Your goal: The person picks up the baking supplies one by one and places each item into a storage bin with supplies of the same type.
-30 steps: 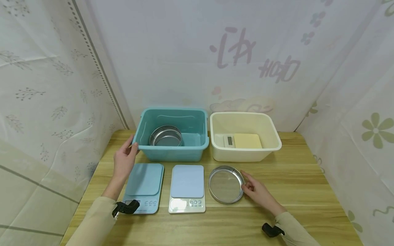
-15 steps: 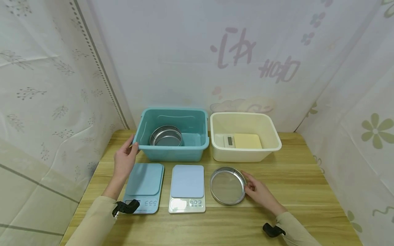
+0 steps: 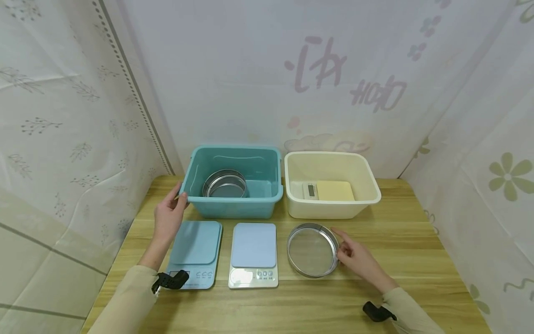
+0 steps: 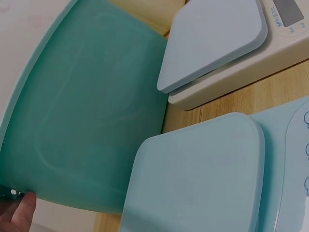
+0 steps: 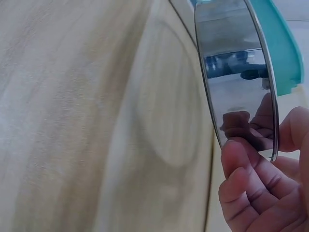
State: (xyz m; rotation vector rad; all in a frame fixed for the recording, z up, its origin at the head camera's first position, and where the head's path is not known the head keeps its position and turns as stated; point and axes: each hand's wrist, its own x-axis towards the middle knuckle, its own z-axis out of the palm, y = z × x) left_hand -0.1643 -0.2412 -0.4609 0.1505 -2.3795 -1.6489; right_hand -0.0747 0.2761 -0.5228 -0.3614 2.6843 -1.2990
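My left hand [image 3: 168, 215] grips the front left corner of the teal bin [image 3: 233, 209] by its rim. In the left wrist view only its fingertips [image 4: 25, 212] show at the bin's edge. My right hand [image 3: 359, 260] pinches the right edge of a round metal sieve [image 3: 313, 253] with fine mesh. The right wrist view shows the sieve's shiny side wall [image 5: 236, 82] tilted between thumb and fingers, with a shadow on the wood beneath. Nested inside the teal bin are smaller metal sieves [image 3: 225, 184].
A blue kitchen scale [image 3: 193, 246] and a white-based scale [image 3: 253, 248] lie side by side left of the sieve. A cream bin [image 3: 329, 212] stands behind the sieve, holding a yellow-topped scale [image 3: 335, 190]. Fabric [image 3: 233, 83] hangs behind the wooden table [image 3: 400, 241].
My right hand has moved slightly to the right with the sieve, which now appears a little larger. My left hand stays on the teal bin's corner.
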